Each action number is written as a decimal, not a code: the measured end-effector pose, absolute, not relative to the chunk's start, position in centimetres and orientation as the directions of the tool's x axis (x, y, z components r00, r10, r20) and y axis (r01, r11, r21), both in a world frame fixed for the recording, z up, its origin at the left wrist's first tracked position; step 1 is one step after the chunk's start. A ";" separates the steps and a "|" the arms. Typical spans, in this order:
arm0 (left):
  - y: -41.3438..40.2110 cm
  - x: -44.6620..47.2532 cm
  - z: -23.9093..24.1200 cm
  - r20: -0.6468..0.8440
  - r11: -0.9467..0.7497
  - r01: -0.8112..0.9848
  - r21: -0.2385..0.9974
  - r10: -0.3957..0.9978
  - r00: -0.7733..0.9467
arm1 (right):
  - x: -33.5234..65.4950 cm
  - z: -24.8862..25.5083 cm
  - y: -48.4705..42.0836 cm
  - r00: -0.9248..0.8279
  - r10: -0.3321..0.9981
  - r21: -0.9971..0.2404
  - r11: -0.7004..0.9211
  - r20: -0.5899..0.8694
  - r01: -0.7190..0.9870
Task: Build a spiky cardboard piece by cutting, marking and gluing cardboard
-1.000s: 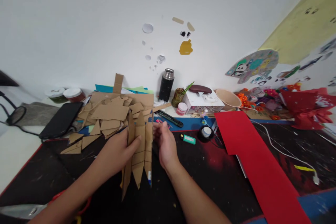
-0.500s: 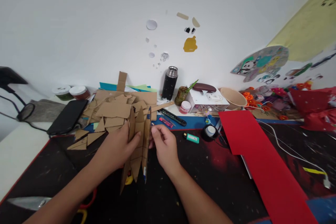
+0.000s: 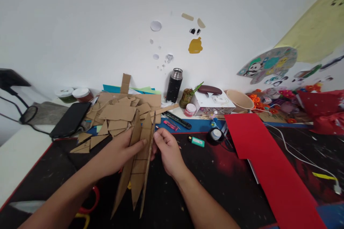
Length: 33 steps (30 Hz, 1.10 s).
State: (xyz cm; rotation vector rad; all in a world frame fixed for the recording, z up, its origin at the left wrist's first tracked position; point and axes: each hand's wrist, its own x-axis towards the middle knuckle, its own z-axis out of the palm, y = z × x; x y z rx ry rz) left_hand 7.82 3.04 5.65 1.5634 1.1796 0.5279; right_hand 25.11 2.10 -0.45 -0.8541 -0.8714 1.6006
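Upright in front of me is a folded cardboard piece (image 3: pixel 140 162) with several long panels that taper to points at top and bottom. My left hand (image 3: pixel 118 154) grips it from the left, with the thumb pressed on the middle panel and the fingers hidden behind. At the right panel's edge, my right hand (image 3: pixel 169 150) is closed in a pinch; whatever lies between its fingertips is hidden. Partly under my left forearm lie scissors (image 3: pixel 96 197) with red and yellow handles.
Cardboard scraps (image 3: pixel 116 112) are heaped behind my left hand. A black flask (image 3: pixel 174 87), a box cutter (image 3: pixel 177 120), a green lighter (image 3: pixel 196 141) and a candle in a black holder (image 3: pixel 215 135) stand or lie beyond my right hand. Red card (image 3: pixel 271 164) covers the right side.
The cardboard piece has turned and tilted, its lower points now nearer me and its right panel seen almost edge-on. Both hands keep nearly the same places.
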 end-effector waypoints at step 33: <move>2.4 8.0 5.3 0.019 -0.298 0.569 0.766 0.896 0.443 | 24.1 -5.2 1.6 -0.301 0.945 -0.919 -0.224 -0.124 -0.324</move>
